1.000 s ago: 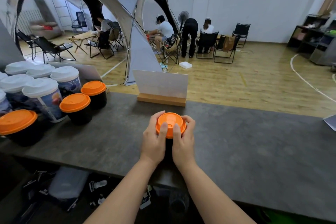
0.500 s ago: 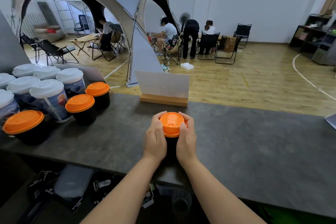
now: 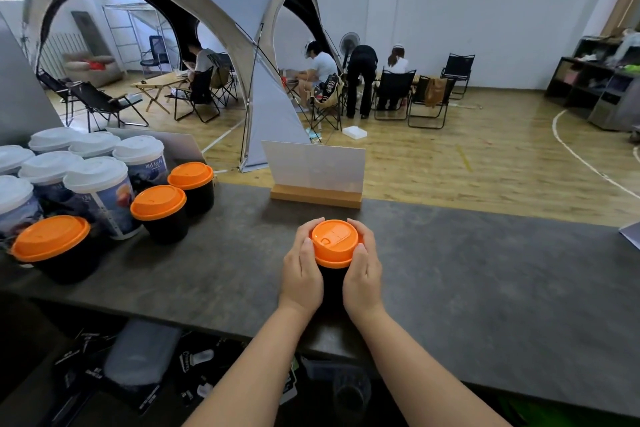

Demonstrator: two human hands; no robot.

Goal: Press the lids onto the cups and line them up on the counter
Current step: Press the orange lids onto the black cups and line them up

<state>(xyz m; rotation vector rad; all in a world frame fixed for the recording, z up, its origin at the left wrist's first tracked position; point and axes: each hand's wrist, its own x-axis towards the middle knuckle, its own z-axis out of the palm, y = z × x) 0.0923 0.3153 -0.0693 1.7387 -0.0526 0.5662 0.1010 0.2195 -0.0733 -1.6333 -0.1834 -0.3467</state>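
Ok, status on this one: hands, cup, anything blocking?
Left hand and right hand both grip the black cup. Orange lid on top. Counter around it unobstructed.

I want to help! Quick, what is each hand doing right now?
Left hand: curled round the black cup with the orange lid.
Right hand: gripping the same cup's other side.

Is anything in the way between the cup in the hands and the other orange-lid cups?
Nothing visible is. The left hand and right hand grip the black cup under its orange lid. Only bare counter lies between it and the nearest orange-lidded cup on the left.
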